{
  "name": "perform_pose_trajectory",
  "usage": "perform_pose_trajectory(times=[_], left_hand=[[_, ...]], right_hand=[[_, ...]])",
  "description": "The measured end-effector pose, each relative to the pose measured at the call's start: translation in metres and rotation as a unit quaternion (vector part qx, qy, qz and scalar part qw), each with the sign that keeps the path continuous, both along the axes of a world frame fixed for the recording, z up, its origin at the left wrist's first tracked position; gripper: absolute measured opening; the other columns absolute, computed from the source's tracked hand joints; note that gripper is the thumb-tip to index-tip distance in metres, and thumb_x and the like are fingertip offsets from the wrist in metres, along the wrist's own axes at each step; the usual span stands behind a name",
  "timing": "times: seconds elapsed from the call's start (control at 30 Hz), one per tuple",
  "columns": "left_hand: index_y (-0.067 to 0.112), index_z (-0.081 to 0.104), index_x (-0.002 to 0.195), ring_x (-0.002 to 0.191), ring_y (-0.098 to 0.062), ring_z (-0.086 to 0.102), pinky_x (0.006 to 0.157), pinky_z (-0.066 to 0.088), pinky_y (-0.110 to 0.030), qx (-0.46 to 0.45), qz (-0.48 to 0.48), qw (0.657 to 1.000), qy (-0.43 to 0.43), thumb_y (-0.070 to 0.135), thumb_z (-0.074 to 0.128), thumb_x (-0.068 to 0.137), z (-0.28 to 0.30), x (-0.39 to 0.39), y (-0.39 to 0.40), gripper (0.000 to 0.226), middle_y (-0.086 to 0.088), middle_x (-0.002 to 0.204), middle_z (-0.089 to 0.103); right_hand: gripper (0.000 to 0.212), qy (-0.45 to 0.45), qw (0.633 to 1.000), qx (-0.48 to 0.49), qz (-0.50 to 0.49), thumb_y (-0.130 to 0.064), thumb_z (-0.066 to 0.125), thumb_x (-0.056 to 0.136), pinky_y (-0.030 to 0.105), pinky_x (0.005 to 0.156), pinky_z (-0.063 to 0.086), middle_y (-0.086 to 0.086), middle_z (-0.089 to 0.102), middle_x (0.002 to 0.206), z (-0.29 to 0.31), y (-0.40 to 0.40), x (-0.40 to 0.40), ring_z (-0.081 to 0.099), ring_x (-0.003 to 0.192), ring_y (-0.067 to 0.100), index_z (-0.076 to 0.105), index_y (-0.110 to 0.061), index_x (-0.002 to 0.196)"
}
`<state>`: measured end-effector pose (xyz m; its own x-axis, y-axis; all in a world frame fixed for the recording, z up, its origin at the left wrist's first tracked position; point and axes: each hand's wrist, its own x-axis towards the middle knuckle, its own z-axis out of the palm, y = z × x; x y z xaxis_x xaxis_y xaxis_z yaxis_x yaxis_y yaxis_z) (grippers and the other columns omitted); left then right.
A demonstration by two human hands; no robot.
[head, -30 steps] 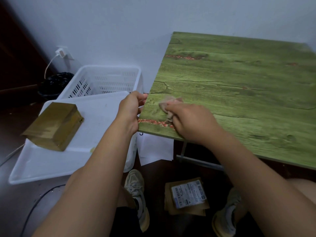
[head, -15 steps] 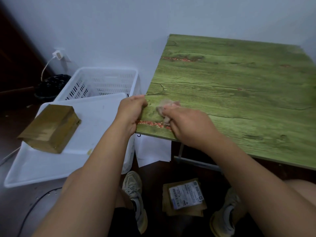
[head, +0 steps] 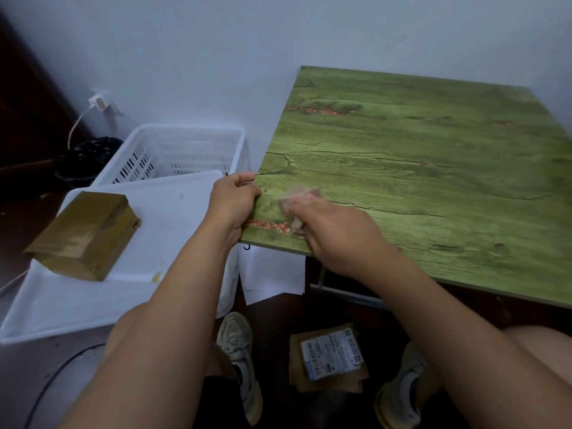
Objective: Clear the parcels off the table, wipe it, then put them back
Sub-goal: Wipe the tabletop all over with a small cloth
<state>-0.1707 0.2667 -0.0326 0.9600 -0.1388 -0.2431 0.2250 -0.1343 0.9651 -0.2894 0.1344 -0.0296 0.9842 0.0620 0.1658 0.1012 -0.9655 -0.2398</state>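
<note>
- flat parcel (head: 329, 357) on the floor between two shoes, label up
- right hand (head: 337, 235) curled round a cloth (head: 298, 198), pressing it on the table (head: 433, 168) near its front left corner
- left hand (head: 230, 201) grips the table's left edge
- box parcel (head: 82, 235) on a white lid (head: 161, 243) over a basket (head: 185, 150), left of the table

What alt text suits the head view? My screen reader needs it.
A right hand wipes a pinkish cloth over a green table's near-left corner while the left hand grips its edge. A brown parcel sits on a white lid; another lies on the floor.
</note>
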Motion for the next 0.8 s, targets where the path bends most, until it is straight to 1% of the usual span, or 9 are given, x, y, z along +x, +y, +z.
perform_pose_trajectory(times=[0.13,0.23,0.3,0.37,0.43,0.53,0.63,0.7,0.8], left_hand=[[0.019,0.062,0.092,0.07,-0.011,0.06,0.067,0.051,-0.026,0.026,-0.01,0.999,-0.031,-0.001,0.055,0.09,-0.002,0.0,-0.001,0.021,0.004,0.083,0.063],[0.016,0.063,0.101,0.069,-0.009,0.061,0.063,0.052,-0.023,0.025,-0.02,0.999,-0.031,0.001,0.054,0.093,-0.002,-0.001,0.001,0.02,0.006,0.084,0.063],[0.019,0.061,0.101,0.069,-0.007,0.061,0.06,0.051,-0.021,0.031,-0.025,0.998,-0.04,0.001,0.053,0.094,-0.002,-0.002,0.001,0.02,0.009,0.084,0.062],[0.022,0.06,0.098,0.071,-0.006,0.06,0.064,0.052,-0.023,0.041,-0.027,0.997,-0.052,0.002,0.052,0.094,-0.002,-0.003,0.001,0.022,0.009,0.085,0.062],[0.022,0.062,0.096,0.073,-0.009,0.061,0.074,0.053,-0.029,0.051,-0.026,0.997,-0.059,0.002,0.052,0.093,-0.005,-0.002,0.0,0.023,0.008,0.084,0.063],[0.018,0.064,0.105,0.08,-0.013,0.062,0.085,0.052,-0.034,0.064,-0.028,0.995,-0.069,0.003,0.053,0.093,-0.007,-0.001,-0.001,0.023,0.007,0.087,0.064],[0.025,0.061,0.098,0.077,-0.009,0.061,0.084,0.053,-0.033,0.062,-0.028,0.996,-0.066,0.004,0.053,0.093,-0.007,-0.002,-0.001,0.023,0.011,0.085,0.063],[0.025,0.062,0.101,0.08,-0.01,0.063,0.086,0.054,-0.033,0.06,-0.028,0.996,-0.064,0.006,0.055,0.093,-0.007,-0.002,0.0,0.022,0.011,0.087,0.063],[0.016,0.064,0.12,0.088,-0.015,0.065,0.089,0.054,-0.036,0.065,-0.028,0.996,-0.057,0.008,0.058,0.091,-0.007,-0.003,0.0,0.03,0.008,0.094,0.064]], right_hand=[[0.048,-0.009,0.994,0.007,0.107,-0.016,0.05,0.095,0.045,0.081,0.056,-0.006,0.045,0.149,-0.004,0.015,-0.018,0.047,0.133,0.017,0.048,-0.027,0.141],[0.046,0.031,0.998,0.041,0.034,-0.02,0.043,0.101,0.037,0.098,0.048,-0.012,0.037,0.152,0.003,-0.01,-0.019,0.041,0.137,0.012,0.042,-0.034,0.144],[0.047,0.025,0.999,0.026,-0.03,-0.022,0.042,0.1,0.039,0.101,0.046,-0.01,0.035,0.154,0.003,-0.028,-0.016,0.039,0.139,0.014,0.04,-0.035,0.145],[0.048,0.03,0.999,0.0,-0.029,-0.021,0.041,0.101,0.042,0.097,0.048,-0.01,0.034,0.155,0.003,-0.024,-0.016,0.041,0.138,0.016,0.037,-0.036,0.146],[0.049,0.039,0.999,0.003,0.028,-0.019,0.044,0.1,0.042,0.092,0.05,-0.011,0.035,0.154,-0.002,-0.007,-0.022,0.044,0.135,0.015,0.037,-0.036,0.146],[0.046,0.022,0.995,0.03,0.096,-0.02,0.046,0.1,0.048,0.094,0.048,-0.01,0.038,0.153,0.001,0.005,-0.032,0.038,0.14,0.014,0.043,-0.03,0.144],[0.045,0.049,0.998,0.049,0.006,-0.022,0.044,0.102,0.037,0.097,0.044,-0.009,0.036,0.153,0.008,-0.018,-0.026,0.042,0.136,0.015,0.04,-0.035,0.145],[0.044,0.04,0.997,0.03,-0.062,-0.023,0.041,0.102,0.036,0.094,0.044,-0.005,0.039,0.153,0.008,-0.033,-0.021,0.046,0.133,0.022,0.041,-0.035,0.145],[0.044,0.026,0.999,0.019,-0.033,-0.022,0.042,0.101,0.037,0.09,0.048,-0.007,0.044,0.15,0.005,-0.021,-0.021,0.051,0.128,0.021,0.042,-0.035,0.143]])
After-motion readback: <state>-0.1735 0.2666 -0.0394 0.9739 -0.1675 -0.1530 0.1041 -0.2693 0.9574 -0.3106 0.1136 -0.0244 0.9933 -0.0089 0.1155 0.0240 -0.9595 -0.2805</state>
